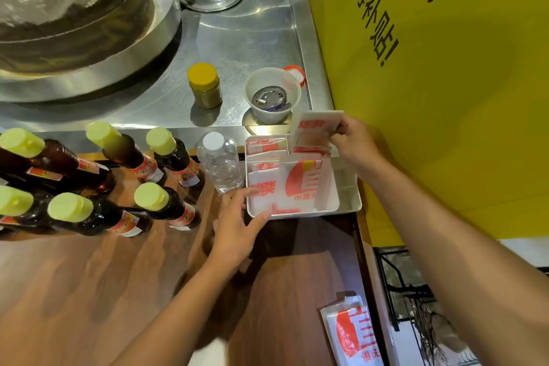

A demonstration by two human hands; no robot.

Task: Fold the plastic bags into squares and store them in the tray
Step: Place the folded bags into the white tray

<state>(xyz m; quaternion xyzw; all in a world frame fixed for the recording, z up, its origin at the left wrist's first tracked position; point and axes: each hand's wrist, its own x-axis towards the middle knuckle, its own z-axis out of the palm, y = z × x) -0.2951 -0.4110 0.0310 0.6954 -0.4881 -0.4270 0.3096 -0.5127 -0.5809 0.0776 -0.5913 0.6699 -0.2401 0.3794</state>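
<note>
A white tray (350, 205) stands at the far right of the wooden counter, filled with several folded white plastic bags with red print (300, 184). My right hand (353, 140) pinches one folded bag (315, 125) and holds it upright over the tray's far end. My left hand (237, 223) rests against the tray's near left corner, with straight fingers touching the rim and the bags inside. A pile of unfolded bags (350, 333) lies at the counter's near right edge.
Several dark sauce bottles with yellow-green caps (154, 199) stand left of the tray, beside a clear water bottle (219, 163). Behind it, on the steel counter, are a yellow-lidded jar (204, 85), a plastic cup (271, 95) and a big pot (74, 9). A yellow wall (445, 98) is close on the right.
</note>
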